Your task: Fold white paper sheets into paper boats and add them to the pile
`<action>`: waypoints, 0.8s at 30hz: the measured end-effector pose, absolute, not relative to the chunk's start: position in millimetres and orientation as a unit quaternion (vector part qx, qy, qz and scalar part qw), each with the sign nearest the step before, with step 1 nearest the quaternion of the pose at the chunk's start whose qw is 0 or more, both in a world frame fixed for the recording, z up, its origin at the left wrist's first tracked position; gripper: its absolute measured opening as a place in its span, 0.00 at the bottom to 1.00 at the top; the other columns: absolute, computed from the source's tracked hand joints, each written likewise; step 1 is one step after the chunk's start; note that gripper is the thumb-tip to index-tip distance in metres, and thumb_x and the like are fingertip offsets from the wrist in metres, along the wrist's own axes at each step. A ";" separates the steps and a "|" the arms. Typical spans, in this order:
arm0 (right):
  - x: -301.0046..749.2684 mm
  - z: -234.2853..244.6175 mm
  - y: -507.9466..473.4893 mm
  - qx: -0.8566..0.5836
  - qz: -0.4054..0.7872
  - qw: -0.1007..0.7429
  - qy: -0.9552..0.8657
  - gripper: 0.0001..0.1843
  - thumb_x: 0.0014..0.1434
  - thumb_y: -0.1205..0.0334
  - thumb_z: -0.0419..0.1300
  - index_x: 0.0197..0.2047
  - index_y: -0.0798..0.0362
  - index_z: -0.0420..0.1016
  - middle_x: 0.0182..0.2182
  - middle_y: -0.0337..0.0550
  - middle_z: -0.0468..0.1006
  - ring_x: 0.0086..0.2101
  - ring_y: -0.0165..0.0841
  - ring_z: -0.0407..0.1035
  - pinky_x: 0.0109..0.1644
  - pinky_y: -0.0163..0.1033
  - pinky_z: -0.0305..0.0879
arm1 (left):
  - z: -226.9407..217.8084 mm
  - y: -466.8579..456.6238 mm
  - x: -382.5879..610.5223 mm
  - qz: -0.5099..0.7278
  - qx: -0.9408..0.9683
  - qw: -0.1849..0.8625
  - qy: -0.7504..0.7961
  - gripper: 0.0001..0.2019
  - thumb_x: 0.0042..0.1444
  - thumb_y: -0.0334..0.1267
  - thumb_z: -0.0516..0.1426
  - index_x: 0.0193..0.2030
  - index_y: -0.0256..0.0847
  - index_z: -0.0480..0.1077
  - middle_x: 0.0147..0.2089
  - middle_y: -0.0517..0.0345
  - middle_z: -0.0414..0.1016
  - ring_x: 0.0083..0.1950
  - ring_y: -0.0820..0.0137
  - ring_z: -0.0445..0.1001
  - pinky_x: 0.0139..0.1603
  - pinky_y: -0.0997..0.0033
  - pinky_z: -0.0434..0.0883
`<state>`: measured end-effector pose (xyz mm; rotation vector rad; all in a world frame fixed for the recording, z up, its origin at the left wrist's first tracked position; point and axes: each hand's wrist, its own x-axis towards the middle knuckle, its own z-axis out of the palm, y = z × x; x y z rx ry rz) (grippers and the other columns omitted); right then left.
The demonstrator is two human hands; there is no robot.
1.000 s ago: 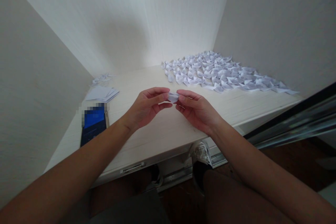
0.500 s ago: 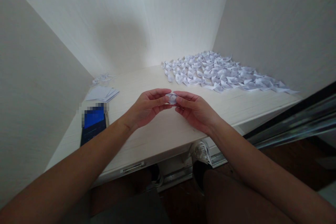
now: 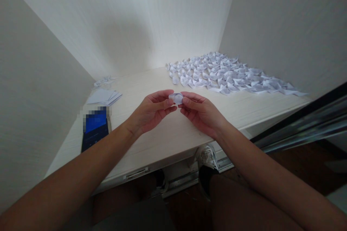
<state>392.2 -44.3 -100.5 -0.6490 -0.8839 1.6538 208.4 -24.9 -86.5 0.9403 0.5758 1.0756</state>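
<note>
A small folded white paper piece point(image 3: 176, 98) is held above the white tabletop between my two hands. My left hand point(image 3: 155, 110) pinches its left end between thumb and fingers. At the other end, my right hand point(image 3: 199, 112) grips it the same way. Its fine folds are too small to make out. Behind and to the right, many folded paper pieces point(image 3: 217, 74), shaped like little boats, lie in close rows on the table.
Left of my hands is a stack of white paper sheets point(image 3: 104, 96), with thin paper scraps point(image 3: 104, 81) behind it. A phone with a lit screen point(image 3: 94, 130) lies nearer me, partly behind my left forearm. Walls enclose the table point(image 3: 159, 144) at the back and sides.
Between my fingers the paper piece has turned slightly, so its opening shows less and a smoother outer face shows more. Both hands stay in nearly the same place.
</note>
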 end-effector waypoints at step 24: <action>387.1 -100.0 -45.9 -0.265 0.650 0.588 -0.402 0.11 0.47 0.56 0.79 0.34 0.45 0.87 0.35 0.37 0.84 0.37 0.30 0.73 0.48 0.41 0.69 | -88.9 -30.7 219.2 0.557 0.528 0.575 0.284 0.10 0.50 0.42 0.74 0.37 0.41 0.84 0.35 0.56 0.85 0.35 0.71 0.81 0.44 0.68 0.80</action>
